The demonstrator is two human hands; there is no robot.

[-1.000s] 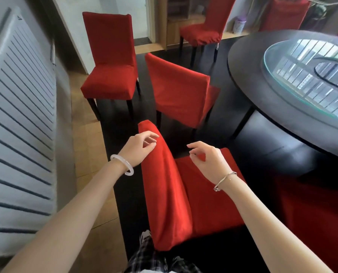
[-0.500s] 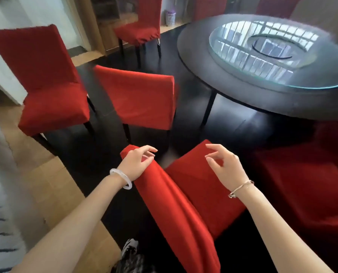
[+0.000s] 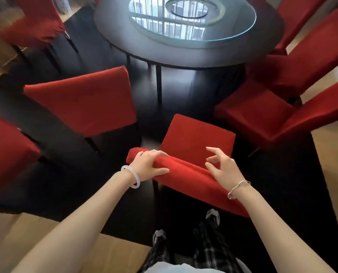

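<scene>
A red fabric-covered chair stands right in front of me, its seat facing the table. My left hand, with a white bangle on the wrist, grips the left end of the chair's backrest top, fingers over it and thumb on my side. My right hand, wearing a thin bracelet, hovers just above the right part of that backrest with fingers spread and loosely curled, holding nothing.
A round black table with a glass turntable stands ahead. Other red chairs surround it: one close on the left, two on the right, blurred ones at the far left. My feet stand on a dark rug.
The view has swung to the right and the chair now faces the table squarely. My left hand has closed onto the backrest top; my right hand stays off it.
</scene>
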